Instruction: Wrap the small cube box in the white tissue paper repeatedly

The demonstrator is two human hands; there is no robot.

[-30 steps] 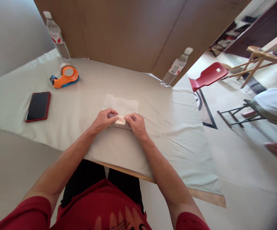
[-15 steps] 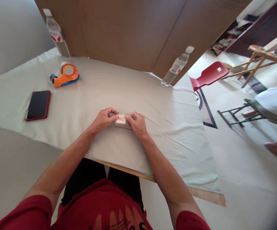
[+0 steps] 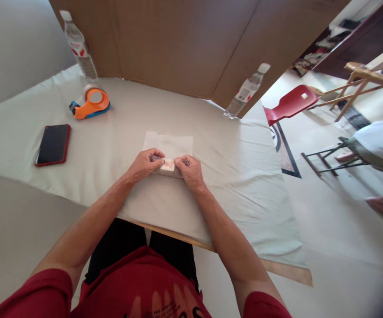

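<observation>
A small flat box (image 3: 168, 166), pale with a reddish print in the middle and greyish at both ends, lies near the table's front edge. My left hand (image 3: 143, 164) grips its left end, thumb and fingers closed on it. On the right end, my right hand (image 3: 191, 171) holds on in the same way, thumb facing the other thumb. Just beyond the fingers, a plain white rectangular panel (image 3: 170, 142) shows on the cloth. I cannot tell whether it is joined to the box. My fingers hide both ends of the box.
An orange and blue tape dispenser (image 3: 94, 105) and a red-cased phone (image 3: 53, 145) lie at the left. Bottles (image 3: 80, 51) (image 3: 247, 90) stand against a cardboard wall (image 3: 178, 44). To the right are a red chair (image 3: 287, 104) and a seated person (image 3: 380, 141).
A white panel has appeared beyond the box, where bare cloth showed before. Both hands keep almost the same place and hold.
</observation>
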